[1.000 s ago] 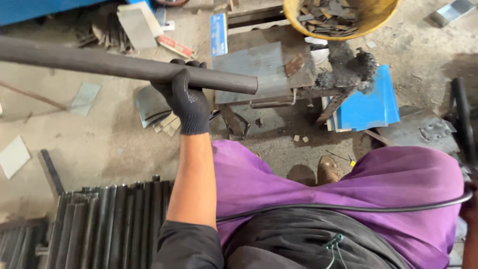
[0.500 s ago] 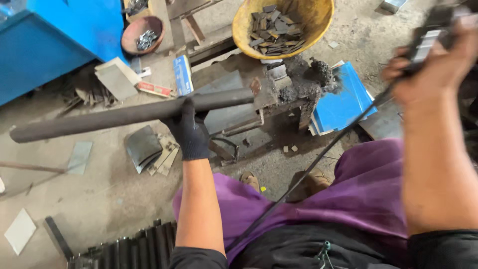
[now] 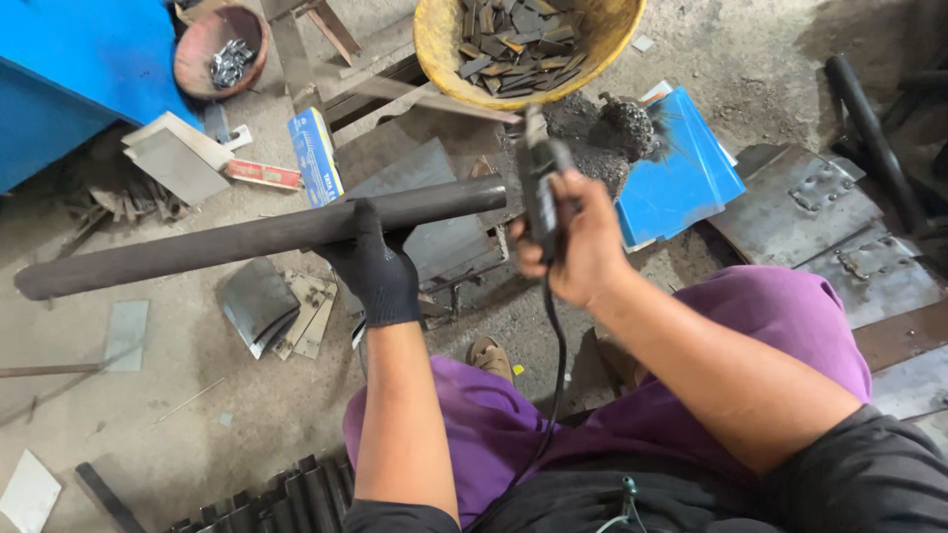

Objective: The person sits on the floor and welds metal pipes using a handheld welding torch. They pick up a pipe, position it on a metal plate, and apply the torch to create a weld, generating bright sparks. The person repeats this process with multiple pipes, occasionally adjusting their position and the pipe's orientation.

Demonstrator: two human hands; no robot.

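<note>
The pipe (image 3: 257,237) lies level across the frame's left half, its right end near centre, clamped in the gloved left hand (image 3: 378,271). The right hand (image 3: 578,247), half a second ago high at two o'clock, has dropped to three o'clock of that end, gripping a corded tool (image 3: 541,188). Tool now meets pipe end. A yellow basket (image 3: 444,49) of scrap sits at twelve.

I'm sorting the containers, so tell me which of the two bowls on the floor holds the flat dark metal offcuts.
The big yellow bowl at top centre, heaped with flat dark metal pieces. The smaller brown bowl by the blue cabinet holds only small shiny bits.
</note>
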